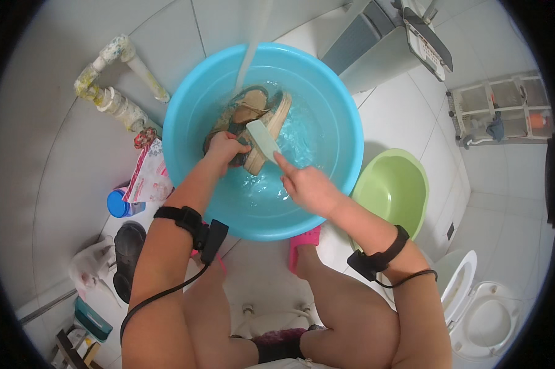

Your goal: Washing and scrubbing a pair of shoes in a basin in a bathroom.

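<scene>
Left hand (226,147) curled tight on the shoe (282,115), in the water (299,138) of the blue basin (337,154). Right hand (308,187) closed round the pale brush (262,139), index extended.

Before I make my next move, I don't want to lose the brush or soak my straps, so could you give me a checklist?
1. Right-hand grip on the pale brush: ok, fingers at its near end.
2. Left-hand grip on the footwear: ok, fingers on its left part.
3. Water in the blue basin: ok, it surrounds the footwear.
4. Left strap and right strap out of the water: ok, both on the forearms, clear of it.
5. Bristles against the footwear: cannot tell, the brush's underside is hidden.
</scene>
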Motion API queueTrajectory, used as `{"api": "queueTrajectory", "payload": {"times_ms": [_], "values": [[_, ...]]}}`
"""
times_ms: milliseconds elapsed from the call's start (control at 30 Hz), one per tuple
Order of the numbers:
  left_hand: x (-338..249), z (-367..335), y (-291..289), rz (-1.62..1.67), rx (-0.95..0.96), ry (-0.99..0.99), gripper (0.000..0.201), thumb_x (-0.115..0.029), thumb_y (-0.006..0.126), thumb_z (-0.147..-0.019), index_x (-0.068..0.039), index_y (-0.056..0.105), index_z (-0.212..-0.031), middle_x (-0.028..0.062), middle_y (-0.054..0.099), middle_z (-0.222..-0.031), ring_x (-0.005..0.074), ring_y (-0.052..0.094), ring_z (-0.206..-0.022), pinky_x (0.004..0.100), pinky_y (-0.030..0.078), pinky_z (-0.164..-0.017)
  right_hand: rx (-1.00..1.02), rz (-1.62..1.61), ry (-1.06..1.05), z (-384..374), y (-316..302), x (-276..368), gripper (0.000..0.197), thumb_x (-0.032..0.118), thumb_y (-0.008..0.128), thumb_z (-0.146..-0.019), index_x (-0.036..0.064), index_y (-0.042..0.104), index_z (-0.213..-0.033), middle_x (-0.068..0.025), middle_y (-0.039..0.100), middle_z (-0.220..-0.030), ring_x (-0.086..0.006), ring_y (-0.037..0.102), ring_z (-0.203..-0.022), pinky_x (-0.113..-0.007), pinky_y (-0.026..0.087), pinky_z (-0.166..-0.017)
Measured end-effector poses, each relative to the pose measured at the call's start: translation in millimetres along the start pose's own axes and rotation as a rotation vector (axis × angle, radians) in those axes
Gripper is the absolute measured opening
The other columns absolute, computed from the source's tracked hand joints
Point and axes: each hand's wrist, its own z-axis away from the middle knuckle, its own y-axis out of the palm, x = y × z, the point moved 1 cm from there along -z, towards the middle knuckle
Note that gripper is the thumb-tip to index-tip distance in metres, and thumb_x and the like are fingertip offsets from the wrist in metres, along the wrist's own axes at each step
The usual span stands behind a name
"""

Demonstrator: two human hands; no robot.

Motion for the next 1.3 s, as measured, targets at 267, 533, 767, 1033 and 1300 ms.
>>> {"api": "queueTrajectory", "payload": {"times_ms": [267, 533, 767, 1033, 1300], "values": [[5, 11, 13, -0.796, -0.078, 0.366, 0.045, -0.009, 0.073, -0.066, -0.003, 0.049, -0.104, 0.0126, 0.054, -0.098, 0.0310, 0.058, -0.092, 0.0415, 0.052, -0.072, -0.156, 0.180, 0.307, -42, 0, -92, 0.045, 0.016, 0.046, -0.087, 0.0038, 0.045, -0.131, -0.0244, 0.064, -0.083, -0.0392, 0.064, -0.079, -0.050, 0.051, -0.074], [32, 32, 22, -1.438, -0.083, 0.603, 0.044, -0.008, 0.051, -0.084, -0.010, 0.047, -0.128, 0.0196, 0.036, -0.137, 0.0348, 0.040, -0.127, 0.0429, 0.046, -0.094, -0.029, 0.035, 0.418, -36, 27, -104, 0.043, 0.013, 0.045, -0.085, 0.0014, 0.047, -0.127, -0.0272, 0.064, -0.089, -0.0416, 0.063, -0.086, -0.051, 0.050, -0.078], [25, 20, 33, -1.445, 0.066, 0.457, 0.050, -0.007, 0.044, -0.086, -0.013, 0.042, -0.136, 0.0269, 0.039, -0.136, 0.0375, 0.051, -0.117, 0.0446, 0.048, -0.091, -0.090, 0.115, 0.298, -15, 6, -33, 0.055, 0.013, 0.047, -0.085, -0.0007, 0.035, -0.136, -0.0258, 0.064, -0.078, -0.0413, 0.064, -0.074, -0.050, 0.051, -0.069], [-15, 38, 40, -1.674, 0.304, 0.294, 0.037, -0.006, 0.052, -0.082, -0.009, 0.051, -0.119, 0.0202, 0.055, -0.121, 0.0358, 0.061, -0.101, 0.0428, 0.050, -0.081, 0.261, 0.261, 0.220, -42, 43, -30, 0.065, 0.005, 0.043, -0.086, 0.0035, 0.018, -0.146, -0.0205, 0.066, -0.095, -0.0352, 0.066, -0.083, -0.045, 0.052, -0.075], [-32, 47, 3, -1.568, -0.215, 0.206, 0.112, -0.058, 0.074, -0.064, -0.010, 0.017, -0.147, 0.0329, 0.021, -0.144, 0.0535, 0.031, -0.126, 0.0603, 0.030, -0.100, 0.382, 0.321, 0.329, -52, 60, -22, 0.067, 0.003, 0.043, -0.087, -0.0033, 0.010, -0.145, -0.0204, 0.065, -0.105, -0.0328, 0.066, -0.093, -0.042, 0.052, -0.079]]}}
